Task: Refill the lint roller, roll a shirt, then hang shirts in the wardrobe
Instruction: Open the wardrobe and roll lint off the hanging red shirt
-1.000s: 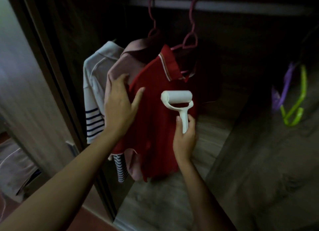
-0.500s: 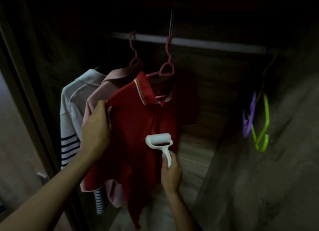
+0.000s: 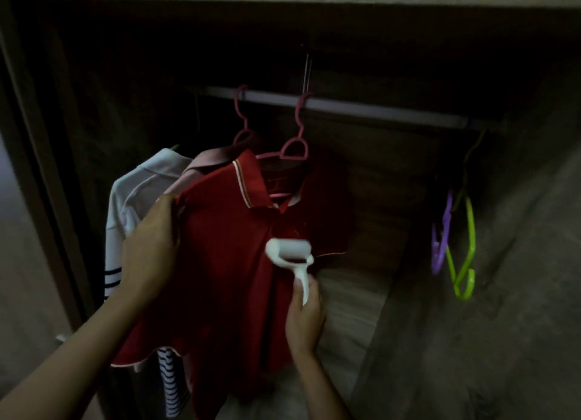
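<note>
Since the preceding frame, the lint roller (image 3: 290, 252) has travelled up the red polo shirt (image 3: 226, 262) toward the chest. The right hand (image 3: 304, 319) wraps closed fingers around its smooth white plastic handle; the cylindrical roll lies against the soft knit. The left hand (image 3: 151, 253) pinches the shirt's shoulder seam, pulling the cloth taut. The shirt hangs from a pink hanger (image 3: 294, 149) on the metal rail (image 3: 361, 108), in front of a pale pink shirt (image 3: 204, 160) and a white striped shirt (image 3: 135, 193). Glossy purple (image 3: 440, 243) and green hangers (image 3: 465, 262) hang empty to the right.
</note>
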A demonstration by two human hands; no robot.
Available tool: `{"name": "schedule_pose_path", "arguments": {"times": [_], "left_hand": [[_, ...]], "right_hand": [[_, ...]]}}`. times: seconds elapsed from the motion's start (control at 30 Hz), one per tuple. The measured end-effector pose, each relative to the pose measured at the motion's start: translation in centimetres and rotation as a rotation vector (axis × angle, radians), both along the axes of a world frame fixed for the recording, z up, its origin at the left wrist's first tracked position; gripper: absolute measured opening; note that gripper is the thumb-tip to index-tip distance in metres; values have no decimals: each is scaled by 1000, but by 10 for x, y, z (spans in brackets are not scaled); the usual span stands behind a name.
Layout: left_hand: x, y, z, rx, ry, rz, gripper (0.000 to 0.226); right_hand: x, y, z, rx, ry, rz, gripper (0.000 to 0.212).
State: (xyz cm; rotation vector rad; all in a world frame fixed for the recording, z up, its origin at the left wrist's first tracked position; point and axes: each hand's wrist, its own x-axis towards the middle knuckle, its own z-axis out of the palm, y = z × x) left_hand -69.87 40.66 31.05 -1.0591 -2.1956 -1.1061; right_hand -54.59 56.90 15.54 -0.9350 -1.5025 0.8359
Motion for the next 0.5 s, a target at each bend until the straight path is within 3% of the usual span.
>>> {"name": "schedule_pose_path", "arguments": {"times": [0.17,0.23,0.37,0.5], "left_hand": [[-1,1,4,-15,-8,2,33],[-3,1,3,-20,-18,-15,42],[-1,1,1,-6,45,-19,27],[-9,3,-1,-20,62,-5,29]], "right_hand": [[-6,31,67,36,117,-35,20],[-9,34,61,-2,66,-19,17],[-5,25,19,-162,-108,30,15],[4,22,38,-213,-7,-49,12]]}}
